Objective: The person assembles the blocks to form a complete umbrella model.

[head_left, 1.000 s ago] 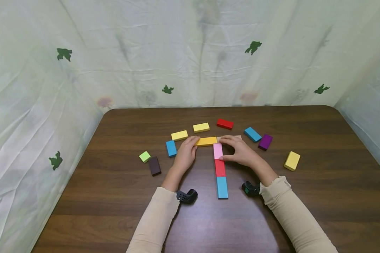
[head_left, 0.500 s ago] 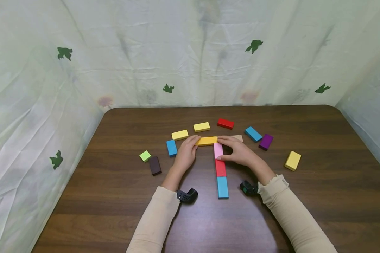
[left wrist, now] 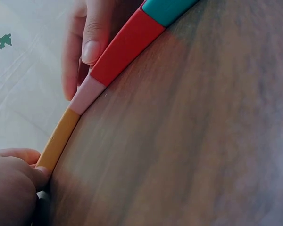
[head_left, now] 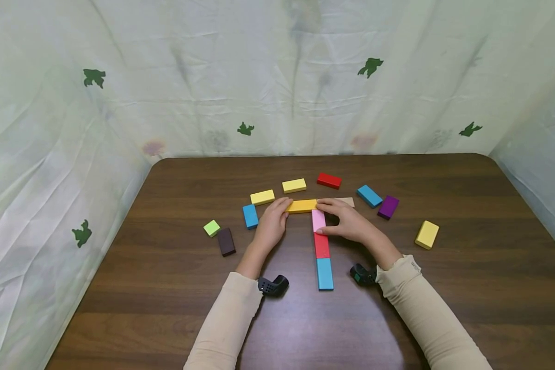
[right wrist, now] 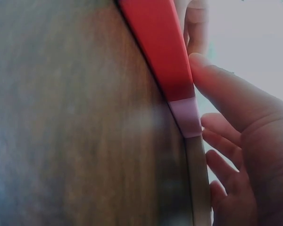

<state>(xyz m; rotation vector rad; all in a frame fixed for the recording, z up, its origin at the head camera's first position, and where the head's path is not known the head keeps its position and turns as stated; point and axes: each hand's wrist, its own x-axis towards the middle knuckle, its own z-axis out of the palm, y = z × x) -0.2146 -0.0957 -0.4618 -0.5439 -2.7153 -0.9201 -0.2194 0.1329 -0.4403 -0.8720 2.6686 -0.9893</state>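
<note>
In the head view, flat wooden blocks form a T. Its crossbar is an orange-yellow block (head_left: 301, 206) and a beige block (head_left: 346, 201). The stem runs from a pink block (head_left: 318, 220) through a red block (head_left: 321, 245) to a blue block (head_left: 325, 273). My left hand (head_left: 270, 223) pinches the left end of the orange-yellow block between thumb and fingers. The fingers of my right hand (head_left: 349, 220) touch the crossbar near its joint and partly cover the beige block. My right thumb (right wrist: 217, 77) lies at the side of the stem, near where pink meets red.
Around the T lie two yellow blocks (head_left: 294, 185), another red block (head_left: 329, 180), blue blocks (head_left: 369, 196), a purple block (head_left: 388, 207) and a yellow block (head_left: 427, 235). Left of it are a small green block (head_left: 211, 228) and a dark block (head_left: 226, 242). A curtain (head_left: 277, 103) hangs behind the table (head_left: 143, 298).
My right hand has shifted slightly left along the crossbar, showing more of the beige block. My left hand stays in place on the orange-yellow block. The last half second shows almost no movement.
</note>
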